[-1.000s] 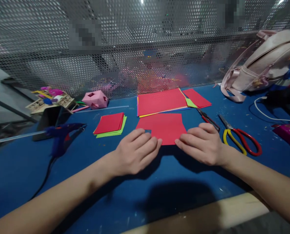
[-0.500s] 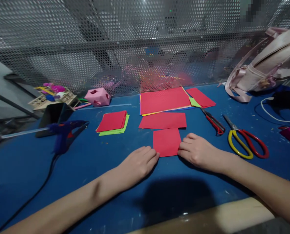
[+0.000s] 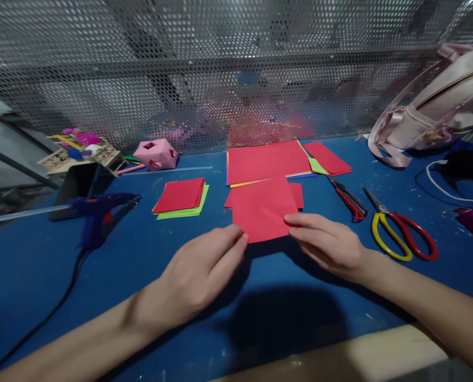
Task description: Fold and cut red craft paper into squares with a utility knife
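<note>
A square of red paper (image 3: 263,209) is held off the blue table between my two hands, a shadow beneath it. My left hand (image 3: 204,265) pinches its lower left corner. At the lower right edge, my right hand (image 3: 329,244) grips the paper between thumb and fingers. Behind the square lies a red paper strip (image 3: 297,195), partly covered from view. Farther back is a stack of large coloured sheets (image 3: 262,159) with red on top. To the left sits a pile of small red and green paper squares (image 3: 180,196).
Right of my hands lie a red utility knife (image 3: 350,201) and scissors (image 3: 403,236) with yellow and red handles. A blue glue gun (image 3: 95,217) with its cord is at left. A pink paper polyhedron (image 3: 156,154) and a pale backpack (image 3: 439,109) stand near the perforated metal screen (image 3: 204,69).
Both hands have lifted the red square off the table, raising it toward me. It now overlaps the strip and the large sheets' front edge. The view has shifted slightly.
</note>
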`<control>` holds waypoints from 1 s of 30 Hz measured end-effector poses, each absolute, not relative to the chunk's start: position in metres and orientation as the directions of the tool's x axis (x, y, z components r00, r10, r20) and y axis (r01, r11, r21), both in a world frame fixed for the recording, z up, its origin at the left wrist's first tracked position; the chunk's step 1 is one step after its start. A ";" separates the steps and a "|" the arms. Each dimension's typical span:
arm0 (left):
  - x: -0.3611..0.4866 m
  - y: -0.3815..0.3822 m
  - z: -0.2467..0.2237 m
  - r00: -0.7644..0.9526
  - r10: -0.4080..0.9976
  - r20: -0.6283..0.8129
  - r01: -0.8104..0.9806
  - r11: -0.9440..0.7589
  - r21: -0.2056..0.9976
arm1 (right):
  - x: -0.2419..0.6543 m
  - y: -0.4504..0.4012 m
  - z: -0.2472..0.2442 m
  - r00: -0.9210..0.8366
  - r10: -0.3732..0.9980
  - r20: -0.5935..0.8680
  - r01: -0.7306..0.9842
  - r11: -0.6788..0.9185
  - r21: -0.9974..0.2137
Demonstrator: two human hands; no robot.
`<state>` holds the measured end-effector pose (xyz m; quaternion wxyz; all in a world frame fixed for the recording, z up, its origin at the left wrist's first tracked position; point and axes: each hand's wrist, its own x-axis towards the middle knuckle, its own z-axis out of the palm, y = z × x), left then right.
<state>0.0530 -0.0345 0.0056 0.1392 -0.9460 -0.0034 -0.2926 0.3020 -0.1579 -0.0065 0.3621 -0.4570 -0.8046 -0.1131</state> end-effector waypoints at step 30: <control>0.081 -0.052 -0.043 0.935 -0.022 0.354 -0.010 -0.999 -0.036 | 0.319 -0.176 0.005 -0.346 0.934 0.086 0.938 0.345 0.028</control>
